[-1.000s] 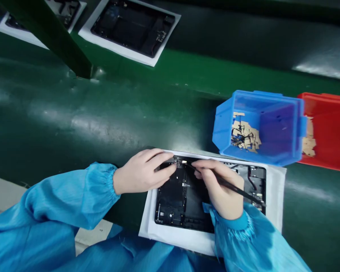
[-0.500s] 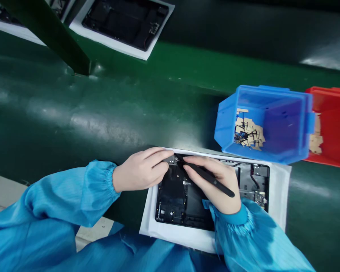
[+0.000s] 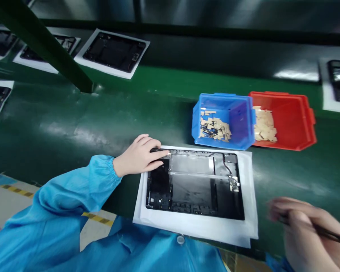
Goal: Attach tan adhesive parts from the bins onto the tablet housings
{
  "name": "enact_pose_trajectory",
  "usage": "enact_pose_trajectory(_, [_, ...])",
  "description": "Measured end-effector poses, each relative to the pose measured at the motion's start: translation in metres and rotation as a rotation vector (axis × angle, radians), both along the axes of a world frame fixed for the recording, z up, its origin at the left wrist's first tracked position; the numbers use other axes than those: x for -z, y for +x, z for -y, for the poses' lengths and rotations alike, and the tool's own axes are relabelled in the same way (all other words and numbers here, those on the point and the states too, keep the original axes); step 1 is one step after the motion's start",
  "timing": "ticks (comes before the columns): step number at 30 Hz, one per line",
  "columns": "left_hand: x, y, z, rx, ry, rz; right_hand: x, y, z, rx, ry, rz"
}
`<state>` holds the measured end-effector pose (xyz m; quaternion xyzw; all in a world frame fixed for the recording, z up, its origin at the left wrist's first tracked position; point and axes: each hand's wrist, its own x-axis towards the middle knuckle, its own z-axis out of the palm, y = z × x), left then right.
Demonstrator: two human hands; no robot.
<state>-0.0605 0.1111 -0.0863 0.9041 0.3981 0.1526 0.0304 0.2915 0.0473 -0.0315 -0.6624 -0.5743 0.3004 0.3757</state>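
Observation:
My left hand (image 3: 140,156) rests at the upper left corner of an opened black tablet housing (image 3: 192,185), thumb and index finger stretched apart over it. Its other fingers bend near the top edge, and the contact beneath them is partly hidden. The housing lies on white sheets (image 3: 238,234) and shows a ribbon strip, a dark cable and small boards inside. Off to the right, away from the housing, my right hand (image 3: 308,226) is closed round black tweezers (image 3: 333,235). That hand is smeared by motion, and the tweezers' tips are hard to make out.
Behind the housing stand a blue bin (image 3: 223,141) with small tan pieces and dark wires, and a red bin (image 3: 291,124) with tan pieces. A green post (image 3: 65,70) rises at the left. Another tablet housing (image 3: 115,51) lies farther back, with several more at the sides.
My right hand has moved from the housing's upper left corner out to the lower right, still with the tweezers. My left hand stays at that corner, its fingers less pinched. The view has shifted.

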Motion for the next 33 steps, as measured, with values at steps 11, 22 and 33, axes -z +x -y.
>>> enact_pose_trajectory(11, [-0.012,-0.004,-0.012,0.125,-0.09,-0.149,0.042,0.023,-0.079,-0.092,-0.059,0.345])
enact_pose_trajectory(22, [-0.016,0.093,-0.029,-0.142,-0.151,-0.032,0.056,0.007,-0.082,-0.22,0.127,0.275])
enact_pose_trajectory(33, [-0.108,0.053,0.03,-0.149,0.253,0.045,-0.002,0.028,-0.065,-0.038,0.294,-0.239])
